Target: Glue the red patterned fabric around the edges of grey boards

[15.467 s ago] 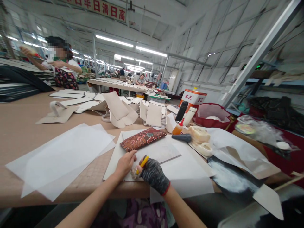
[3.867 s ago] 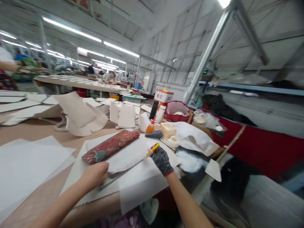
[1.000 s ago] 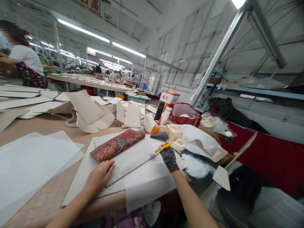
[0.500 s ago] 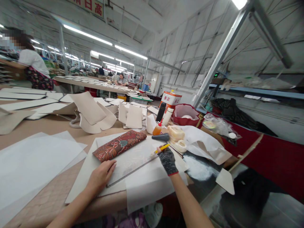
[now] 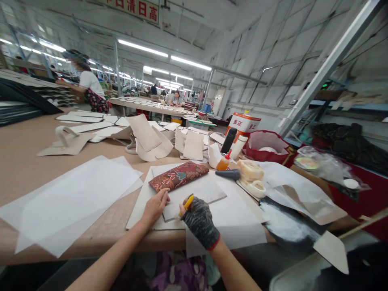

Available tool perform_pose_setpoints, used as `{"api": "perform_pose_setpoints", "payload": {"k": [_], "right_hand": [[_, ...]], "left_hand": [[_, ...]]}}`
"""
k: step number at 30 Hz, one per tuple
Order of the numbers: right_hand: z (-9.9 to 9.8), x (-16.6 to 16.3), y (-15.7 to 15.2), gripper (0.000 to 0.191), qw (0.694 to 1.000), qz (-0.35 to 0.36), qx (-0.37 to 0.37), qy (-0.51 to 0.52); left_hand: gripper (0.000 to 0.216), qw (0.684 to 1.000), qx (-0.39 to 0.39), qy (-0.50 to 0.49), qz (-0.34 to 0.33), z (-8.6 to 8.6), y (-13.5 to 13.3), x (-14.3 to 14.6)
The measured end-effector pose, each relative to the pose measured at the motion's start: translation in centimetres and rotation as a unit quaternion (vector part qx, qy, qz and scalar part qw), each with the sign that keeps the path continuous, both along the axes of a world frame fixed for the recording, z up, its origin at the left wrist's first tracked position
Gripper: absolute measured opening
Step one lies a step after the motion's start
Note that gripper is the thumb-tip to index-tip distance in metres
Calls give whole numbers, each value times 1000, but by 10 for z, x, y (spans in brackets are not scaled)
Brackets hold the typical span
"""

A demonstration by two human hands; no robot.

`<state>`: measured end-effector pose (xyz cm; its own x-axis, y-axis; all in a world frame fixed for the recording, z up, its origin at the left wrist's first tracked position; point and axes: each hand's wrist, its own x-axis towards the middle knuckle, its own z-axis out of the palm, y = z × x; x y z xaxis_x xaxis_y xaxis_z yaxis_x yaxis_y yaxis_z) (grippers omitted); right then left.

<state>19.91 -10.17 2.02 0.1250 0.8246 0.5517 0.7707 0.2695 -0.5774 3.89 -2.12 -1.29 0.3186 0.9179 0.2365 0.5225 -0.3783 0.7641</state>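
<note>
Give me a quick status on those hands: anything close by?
Gloved right hand gripping yellow-handled tool. Bare left hand at near edge of patterned piece. Right of that piece: orange bottle, dark tapered object.

Gloved R hand (image 5: pixel 199 220) w/ yellow tool (image 5: pixel 188 202), lower ctr; L hand (image 5: pixel 155 207) at patterned pc (image 5: pixel 180 176), ctr; wht sheets (image 5: pixel 72 202), lower L.

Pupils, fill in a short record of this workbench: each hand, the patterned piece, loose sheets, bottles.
Left hand: bare, at the near edge of the patterned piece
Right hand: grey glove, holding a yellow-handled tool
Patterned piece: brown-red, floral
Loose sheets: white, overlapping, on the left
Bottles: red-tipped orange bottle, black bottle, white bottle
</note>
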Motion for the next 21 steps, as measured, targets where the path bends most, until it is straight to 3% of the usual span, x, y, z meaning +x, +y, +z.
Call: {"api": "perform_pose_setpoints", "payload": {"k": [3,8,12,16,21], "right_hand": [[-4,-12,2,20,997,71,-7,-5],[-10,-7,8,21,995,-45,13,-90],[-8,7,8,20,988,-71,33,-136],[-7,11,8,20,984,-82,48,-148],[-2,28,11,21,990,-93,28,-105]], "left_hand": [[39,1000,-2,-8,3,2,-1,-1],[36,1000,-10,17,10,1,-1,0],[36,998,2,66,1,0,1,-1],[27,985,42,148,-77,11,2,-5],[17,926,91,312,-192,35,0,-1]]}}
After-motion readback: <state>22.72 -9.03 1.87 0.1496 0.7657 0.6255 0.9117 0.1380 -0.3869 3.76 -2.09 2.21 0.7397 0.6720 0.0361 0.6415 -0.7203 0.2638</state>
